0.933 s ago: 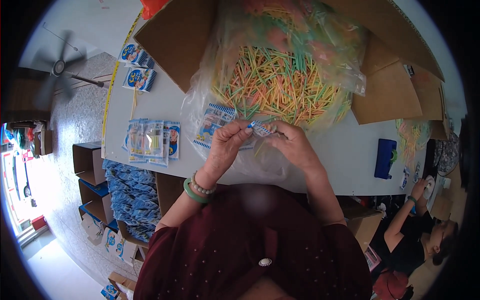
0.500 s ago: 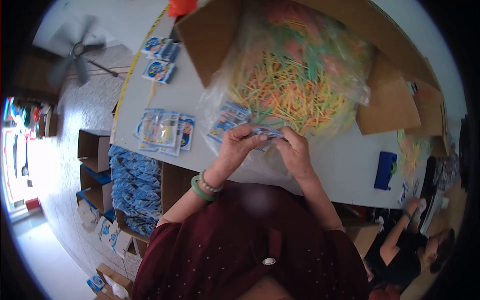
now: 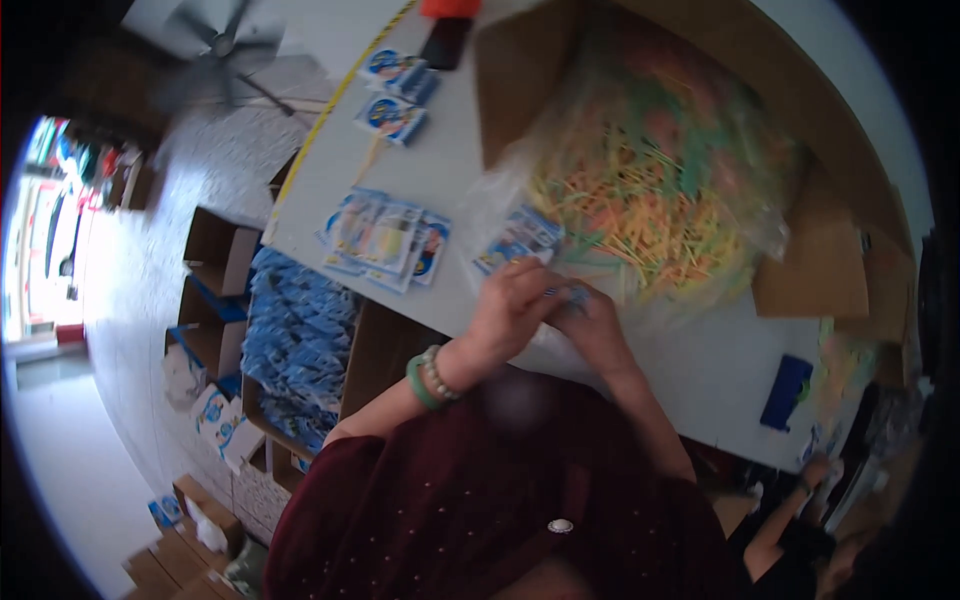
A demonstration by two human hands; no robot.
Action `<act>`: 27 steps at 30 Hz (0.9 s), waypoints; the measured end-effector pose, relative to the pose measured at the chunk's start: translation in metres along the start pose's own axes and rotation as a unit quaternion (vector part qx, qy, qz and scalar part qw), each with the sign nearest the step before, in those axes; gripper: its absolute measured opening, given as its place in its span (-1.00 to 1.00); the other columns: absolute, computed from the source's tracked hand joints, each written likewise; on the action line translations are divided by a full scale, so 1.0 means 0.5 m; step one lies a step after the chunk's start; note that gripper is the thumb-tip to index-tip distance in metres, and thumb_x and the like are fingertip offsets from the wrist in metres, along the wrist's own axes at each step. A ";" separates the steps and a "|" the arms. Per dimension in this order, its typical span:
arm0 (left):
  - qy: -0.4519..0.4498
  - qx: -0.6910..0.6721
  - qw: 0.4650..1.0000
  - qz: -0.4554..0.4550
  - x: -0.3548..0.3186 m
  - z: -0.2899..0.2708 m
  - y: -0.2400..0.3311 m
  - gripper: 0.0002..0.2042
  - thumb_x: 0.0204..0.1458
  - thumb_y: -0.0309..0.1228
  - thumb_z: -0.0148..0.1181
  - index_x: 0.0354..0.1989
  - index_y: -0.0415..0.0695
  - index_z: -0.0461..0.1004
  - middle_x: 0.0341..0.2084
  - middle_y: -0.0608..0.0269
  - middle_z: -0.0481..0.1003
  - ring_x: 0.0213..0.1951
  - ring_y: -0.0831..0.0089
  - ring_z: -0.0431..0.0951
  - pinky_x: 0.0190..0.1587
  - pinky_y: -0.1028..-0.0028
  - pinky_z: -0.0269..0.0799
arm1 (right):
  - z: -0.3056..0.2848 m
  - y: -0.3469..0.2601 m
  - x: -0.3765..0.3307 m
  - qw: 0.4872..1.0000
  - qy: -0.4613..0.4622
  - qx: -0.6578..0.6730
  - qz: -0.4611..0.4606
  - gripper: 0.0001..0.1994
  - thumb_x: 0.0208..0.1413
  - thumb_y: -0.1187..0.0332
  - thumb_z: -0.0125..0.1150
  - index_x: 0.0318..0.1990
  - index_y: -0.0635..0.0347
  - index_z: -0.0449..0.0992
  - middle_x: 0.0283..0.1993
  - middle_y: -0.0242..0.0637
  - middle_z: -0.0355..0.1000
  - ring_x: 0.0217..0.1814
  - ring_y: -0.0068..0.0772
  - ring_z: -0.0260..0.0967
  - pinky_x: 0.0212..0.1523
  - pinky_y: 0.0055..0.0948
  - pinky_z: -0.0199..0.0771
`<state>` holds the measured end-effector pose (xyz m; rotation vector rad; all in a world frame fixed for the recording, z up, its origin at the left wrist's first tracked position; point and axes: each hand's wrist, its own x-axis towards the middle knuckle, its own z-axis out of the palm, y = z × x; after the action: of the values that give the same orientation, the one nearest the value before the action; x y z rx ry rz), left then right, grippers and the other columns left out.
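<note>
My left hand (image 3: 512, 312) and my right hand (image 3: 592, 328) meet close together over the near side of the table. Both are closed on a small blue-and-white packet (image 3: 574, 295), mostly covered by the fingers and slightly blurred. Just beyond them lie flat blue-and-white packets (image 3: 522, 240). A clear plastic bag (image 3: 505, 190), opened out in a cardboard box, holds a heap of thin pastel strips (image 3: 665, 225) in yellow, orange and green. To the left, several clear-fronted packets (image 3: 385, 240) overlap on the table.
Stacked blue-and-white packs (image 3: 392, 118) sit at the far left of the table (image 3: 460, 130). Below its left edge, a carton holds many blue packets (image 3: 300, 330). A blue tape dispenser (image 3: 787, 392) stands at right, near another person's arm (image 3: 775, 535). A fan (image 3: 222, 45) stands beyond.
The view has turned, so the table appears shifted right. My hands have drawn closer together, and the packet, stretched between both hands before, is now more covered by my fingers.
</note>
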<state>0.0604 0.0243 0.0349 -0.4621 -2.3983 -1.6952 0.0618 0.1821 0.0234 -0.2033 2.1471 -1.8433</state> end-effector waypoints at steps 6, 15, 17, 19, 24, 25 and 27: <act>0.004 -0.080 0.993 -0.092 -0.006 -0.050 0.013 -0.86 -0.07 -0.59 0.24 -0.30 -0.23 0.53 -0.51 0.27 0.44 -0.42 0.46 0.42 -0.34 0.48 0.30 | 0.053 -0.002 0.028 0.998 -0.038 -0.010 -0.055 -0.74 -0.05 0.42 0.32 -0.17 0.27 0.50 -0.32 -0.29 0.49 -0.26 -0.56 0.42 -0.25 -0.51 0.42; 0.197 -0.207 0.915 -0.285 -0.006 -0.136 -0.019 -0.86 0.19 -0.42 0.03 -0.45 -0.02 0.38 -0.58 0.53 0.34 -0.58 0.78 0.28 -0.59 0.73 0.17 | -0.002 0.007 -0.003 0.986 -0.026 -0.110 -0.119 -0.86 -0.04 0.48 0.24 -0.30 0.29 0.47 -0.40 -0.26 0.41 -0.40 -0.38 0.39 -0.32 -0.44 0.40; 0.248 -0.118 0.942 -0.191 -0.024 -0.197 -0.083 -0.86 0.20 -0.43 0.01 -0.44 -0.05 0.38 -0.58 0.55 0.31 -0.61 0.80 0.22 -0.62 0.75 0.09 | -0.042 0.015 -0.003 0.980 0.014 -0.152 -0.126 -0.87 -0.02 0.49 0.22 -0.29 0.28 0.47 -0.38 -0.24 0.41 -0.38 -0.33 0.39 -0.31 -0.42 0.40; 0.204 0.255 0.944 -0.058 -0.020 -0.266 -0.144 -0.89 0.13 -0.47 0.09 -0.22 -0.22 0.45 -0.49 0.26 0.48 -0.48 0.53 0.43 -0.43 0.53 0.34 | -0.095 0.019 -0.005 0.971 0.055 -0.194 -0.131 -0.88 -0.01 0.50 0.19 -0.28 0.27 0.47 -0.37 -0.22 0.42 -0.37 -0.29 0.40 -0.30 -0.41 0.40; 0.155 0.516 0.843 -0.005 0.020 -0.266 -0.152 -0.68 0.00 -0.54 0.15 -0.02 -0.22 0.43 -0.15 0.04 0.48 -0.09 0.10 0.48 -0.06 0.28 0.40 | -0.239 0.009 0.022 0.847 0.168 -0.468 -0.187 -0.83 -0.03 0.54 0.12 -0.23 0.24 0.49 -0.30 -0.15 0.45 -0.24 -0.09 0.42 -0.23 -0.26 0.44; 0.157 0.513 0.844 -0.004 0.021 -0.249 -0.149 -0.68 0.00 -0.54 0.15 -0.02 -0.22 0.43 -0.15 0.04 0.48 -0.09 0.10 0.48 -0.06 0.28 0.40 | -0.258 0.007 0.029 0.839 0.189 -0.480 -0.174 -0.81 -0.04 0.56 0.11 -0.23 0.23 0.50 -0.29 -0.16 0.45 -0.21 -0.09 0.41 -0.21 -0.25 0.44; 0.150 0.453 0.878 0.026 0.015 -0.182 -0.149 -0.68 -0.03 -0.55 0.17 -0.05 -0.22 0.44 -0.11 0.04 0.47 -0.02 0.04 0.46 -0.01 0.22 0.38 | -0.288 -0.001 0.054 0.827 0.210 -0.496 -0.162 -0.79 -0.05 0.58 0.09 -0.22 0.22 0.51 -0.27 -0.16 0.46 -0.18 -0.09 0.41 -0.18 -0.24 0.44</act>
<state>0.0240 -0.0828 0.0019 -0.0896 -2.5403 -0.4186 -0.0095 0.3094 0.0389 -0.4261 3.3864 -0.7057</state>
